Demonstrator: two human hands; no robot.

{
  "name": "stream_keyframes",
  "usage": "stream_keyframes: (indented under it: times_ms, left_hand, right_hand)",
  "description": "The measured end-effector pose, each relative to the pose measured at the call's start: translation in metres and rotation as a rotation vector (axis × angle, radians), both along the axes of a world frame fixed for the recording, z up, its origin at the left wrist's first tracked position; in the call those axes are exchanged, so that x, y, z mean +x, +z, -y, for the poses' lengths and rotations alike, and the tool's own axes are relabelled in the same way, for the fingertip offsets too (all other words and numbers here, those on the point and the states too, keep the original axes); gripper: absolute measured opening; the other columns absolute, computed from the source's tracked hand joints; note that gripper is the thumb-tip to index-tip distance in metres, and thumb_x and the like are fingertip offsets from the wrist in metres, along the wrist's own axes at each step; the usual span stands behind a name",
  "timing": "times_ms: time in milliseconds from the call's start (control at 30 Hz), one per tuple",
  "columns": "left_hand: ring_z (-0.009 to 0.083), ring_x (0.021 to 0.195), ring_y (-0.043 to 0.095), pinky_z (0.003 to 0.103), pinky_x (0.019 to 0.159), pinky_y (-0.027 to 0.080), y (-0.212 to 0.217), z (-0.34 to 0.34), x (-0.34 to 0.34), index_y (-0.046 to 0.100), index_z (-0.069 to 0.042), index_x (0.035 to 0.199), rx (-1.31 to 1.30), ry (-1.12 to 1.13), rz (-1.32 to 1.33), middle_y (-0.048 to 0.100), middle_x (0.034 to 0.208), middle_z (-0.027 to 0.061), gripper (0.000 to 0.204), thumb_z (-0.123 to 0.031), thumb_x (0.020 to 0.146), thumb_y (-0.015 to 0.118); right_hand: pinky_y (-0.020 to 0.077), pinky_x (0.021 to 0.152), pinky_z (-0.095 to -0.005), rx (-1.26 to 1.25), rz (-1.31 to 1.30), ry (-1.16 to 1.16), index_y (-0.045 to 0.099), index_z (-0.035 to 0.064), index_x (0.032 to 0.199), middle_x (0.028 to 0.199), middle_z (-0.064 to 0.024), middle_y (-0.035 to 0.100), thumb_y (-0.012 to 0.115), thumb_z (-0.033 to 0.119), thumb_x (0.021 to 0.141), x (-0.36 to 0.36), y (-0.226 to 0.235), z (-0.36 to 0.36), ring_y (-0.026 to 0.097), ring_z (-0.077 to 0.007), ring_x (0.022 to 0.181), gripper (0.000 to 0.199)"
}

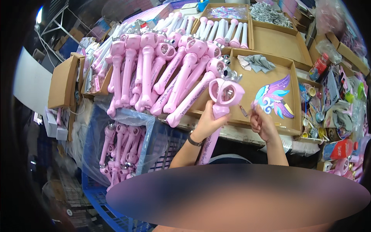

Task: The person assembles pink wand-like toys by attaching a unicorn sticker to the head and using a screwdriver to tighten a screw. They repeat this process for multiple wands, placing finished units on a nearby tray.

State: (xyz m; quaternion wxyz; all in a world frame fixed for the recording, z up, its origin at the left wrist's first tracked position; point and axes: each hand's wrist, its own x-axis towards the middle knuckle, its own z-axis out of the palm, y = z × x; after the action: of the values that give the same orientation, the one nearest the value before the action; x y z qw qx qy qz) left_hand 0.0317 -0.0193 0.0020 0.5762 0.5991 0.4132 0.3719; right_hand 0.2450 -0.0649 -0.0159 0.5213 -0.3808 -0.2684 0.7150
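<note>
My left hand (211,123) is wrapped round the neck of a pink toy wand (227,92), its round head with a clear window pointing up and its handle hanging down. A silver crown-shaped piece (232,74) shows at the top of the head. My right hand (263,123) is closed, thumb and finger pinched at the narrow end of a purple and blue wing-shaped piece (275,98). The wing stands just right of the wand head, apart from it. Between them shows a small slender item (243,111) whose kind I cannot make out.
Many pink wands (148,65) are piled at left, over a blue crate (89,143) holding more wands. A cardboard tray (284,67) with a grey cloth (259,63) lies ahead. Silver parts (270,14) fill a far box. Small pots and bottles (319,66) crowd the right.
</note>
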Motion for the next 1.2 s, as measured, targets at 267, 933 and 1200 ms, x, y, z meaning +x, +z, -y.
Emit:
stream_keyframes:
  times_ms: [267, 933, 1200]
  left_hand:
    - [0.0131, 0.068, 0.06, 0.024, 0.059, 0.05, 0.037, -0.036, 0.016, 0.033, -0.003, 0.121, 0.033, 0.151, 0.51, 0.059, 0.088, 0.0082, 0.044, -0.007, 0.085, 0.058]
    - [0.0159, 0.08, 0.063, 0.027, 0.071, 0.05, 0.011, 0.112, -0.152, 0.06, -0.002, 0.107, 0.209, 0.003, -0.441, 0.064, 0.091, 0.0091, 0.028, -0.014, 0.083, 0.065]
    - [0.032, 0.099, 0.055, 0.038, 0.089, 0.041, 0.058, -0.084, -0.279, 0.053, 0.004, 0.112, 1.124, 0.735, -1.028, 0.058, 0.105, 0.0203, 0.04, -0.015, 0.079, 0.063]
  right_hand:
    - [0.045, 0.085, -0.0363, 0.481, 0.751, 0.272, 0.036, 0.0012, 0.128, 0.107, -0.0093, 0.053, 0.072, 0.02, 0.074, -0.051, -0.02, 0.059, 0.055, -0.0217, 0.094, 0.068]
    - [0.03, 0.035, -0.024, -0.047, 0.922, -0.341, 0.061, 0.0044, 0.086, 0.06, -0.0003, 0.052, 0.062, 0.047, 0.076, 0.152, -0.027, -0.215, 0.041, -0.0079, 0.04, 0.044]
    - [0.0509, 0.07, -0.0312, 0.411, 1.439, -0.303, 0.049, -0.0012, 0.115, 0.124, -0.0187, 0.042, 0.064, 0.032, 0.081, 0.113, -0.023, -0.161, 0.048, -0.0262, 0.108, 0.05]
